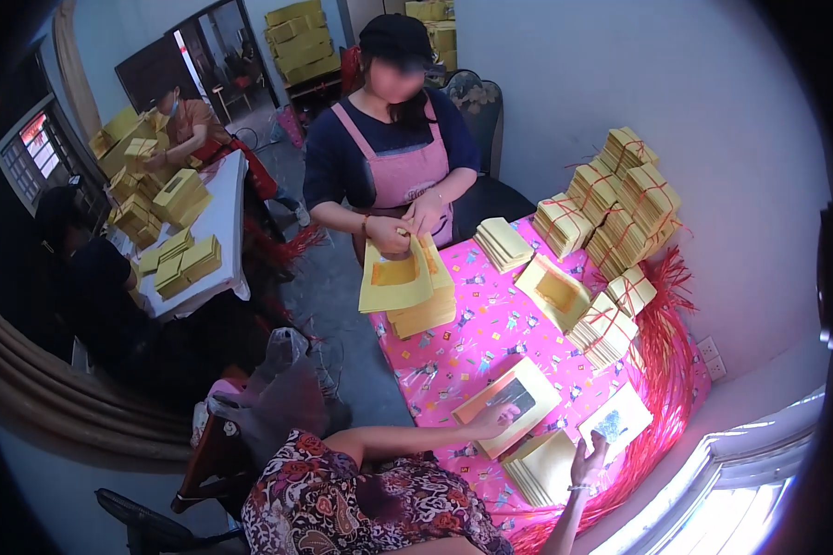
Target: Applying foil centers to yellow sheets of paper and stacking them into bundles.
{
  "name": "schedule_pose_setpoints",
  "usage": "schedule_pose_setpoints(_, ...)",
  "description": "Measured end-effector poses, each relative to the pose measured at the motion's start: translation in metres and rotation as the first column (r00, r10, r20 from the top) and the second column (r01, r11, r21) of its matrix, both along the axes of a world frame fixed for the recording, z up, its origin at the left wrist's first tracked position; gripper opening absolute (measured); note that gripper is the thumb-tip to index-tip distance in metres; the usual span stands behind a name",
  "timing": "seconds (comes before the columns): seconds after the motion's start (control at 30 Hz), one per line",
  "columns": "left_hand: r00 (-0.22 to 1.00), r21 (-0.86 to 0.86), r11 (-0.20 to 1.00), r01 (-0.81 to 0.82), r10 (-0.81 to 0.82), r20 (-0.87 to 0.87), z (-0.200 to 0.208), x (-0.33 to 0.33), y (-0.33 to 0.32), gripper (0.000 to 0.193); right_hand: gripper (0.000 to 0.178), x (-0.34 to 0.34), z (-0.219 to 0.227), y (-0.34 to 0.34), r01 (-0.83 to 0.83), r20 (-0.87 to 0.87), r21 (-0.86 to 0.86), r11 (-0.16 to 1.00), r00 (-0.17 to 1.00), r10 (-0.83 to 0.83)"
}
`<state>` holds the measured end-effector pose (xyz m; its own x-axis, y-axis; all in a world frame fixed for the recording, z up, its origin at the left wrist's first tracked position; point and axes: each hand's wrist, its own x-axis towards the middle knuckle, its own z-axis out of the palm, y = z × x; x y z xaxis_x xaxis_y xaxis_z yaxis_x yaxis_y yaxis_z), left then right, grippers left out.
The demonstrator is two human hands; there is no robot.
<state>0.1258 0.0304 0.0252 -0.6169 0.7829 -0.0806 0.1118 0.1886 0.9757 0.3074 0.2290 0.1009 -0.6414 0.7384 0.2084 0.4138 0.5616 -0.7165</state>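
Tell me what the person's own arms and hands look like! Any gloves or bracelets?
No gloves: the left hand and right hand are bare, and so are both forearms. A thin, pale bracelet circles the right wrist. The flowery clothing by the left arm is dark with red and cream swirls.

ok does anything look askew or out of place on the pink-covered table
Mostly no; only the red strands look untidy, sprawling loose along the wall side of the pink-covered table, beside tied yellow bundles.
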Motion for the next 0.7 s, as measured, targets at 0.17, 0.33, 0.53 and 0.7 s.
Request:
schedule_pose_setpoints(0.17,1.0,-0.059,0.998,0.01,-0.01,-0.002,-0.02,0.008,-0.025,0.024,0.024,-0.011,0.036,-0.088,-0.034,0.013,0.042,0.999,0.999,0.034)
schedule_pose_setpoints(0.33,0.986,0.024,0.994,-0.104,0.107,-0.125,-0.005,-0.028,-0.061,0.017,0.027,-0.041,0.027,-0.152,-0.277,0.116,-0.026,0.961,0.954,0.278)
schedule_pose_setpoints(0.53,0.966,-0.051,0.998,-0.038,0.024,-0.257,-0.011,-0.072,-0.086,0.028,0.04,-0.047,-0.022,-0.17,-0.291,0.347,-0.01,0.957,0.896,0.276)
schedule_pose_setpoints(0.7,0.941,-0.068,0.996,0.064,-0.083,-0.328,-0.021,-0.078,-0.104,0.034,0.042,-0.063,-0.042,-0.168,-0.282,0.389,0.148,0.948,0.898,0.206)
